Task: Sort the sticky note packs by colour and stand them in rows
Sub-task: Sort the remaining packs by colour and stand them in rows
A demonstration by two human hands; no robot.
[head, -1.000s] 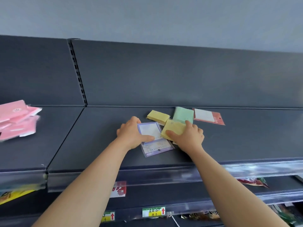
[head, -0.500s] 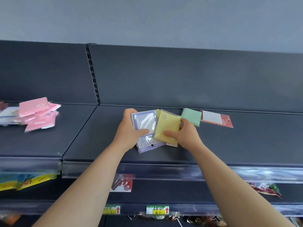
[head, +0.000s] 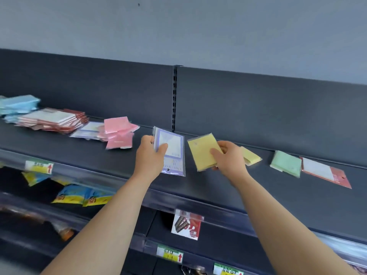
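On my screen both forearms [head: 111,225] show bare to the frame's edge; left hand [head: 149,158] and right hand [head: 229,162] bare too.

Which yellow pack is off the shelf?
The nearer yellow pack, in the grip of the right hand; the other yellow pack lies on the shelf behind it.

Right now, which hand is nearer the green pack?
Right. The right hand, holding a yellow pack, is left of the green pack; the left hand, holding a purple-edged pack, is farther left.
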